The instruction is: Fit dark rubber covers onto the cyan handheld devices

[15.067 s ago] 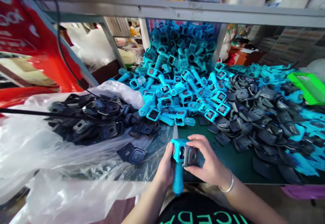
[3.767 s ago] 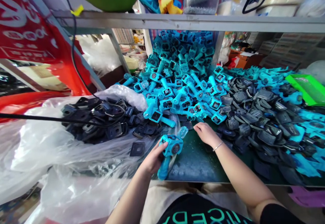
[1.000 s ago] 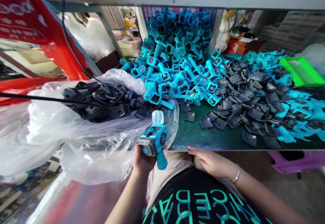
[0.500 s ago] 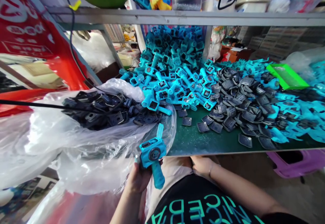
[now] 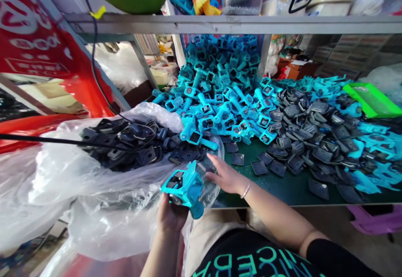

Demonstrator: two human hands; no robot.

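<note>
My left hand (image 5: 172, 214) is closed around a turquoise plastic toy housing (image 5: 184, 187) with a rounded handle. A square opening with dark parts inside faces up, and a dark round piece sits on its side. My right hand (image 5: 224, 175) is just right of the housing, fingers stretched out and apart, not visibly holding anything. A blurred greyish patch lies by its fingertips; I cannot tell what it is. Behind the hands, dark plastic parts (image 5: 125, 143) are heaped on a clear plastic bag (image 5: 103, 197). Similar turquoise housings (image 5: 220, 101) form a large pile beyond.
Dark square covers (image 5: 301, 122) are piled on the green tabletop (image 5: 238, 199), with several loose ones near its front. A bright green tray (image 5: 373, 101) stands at right among turquoise pieces. A metal shelf edge (image 5: 201, 25) crosses above. A black cable (image 5: 63, 140) runs in from the left.
My right hand has risen from my lap to beside the housing. My left hand has turned the housing, so its opening and round piece face differently. The view has shifted slightly.
</note>
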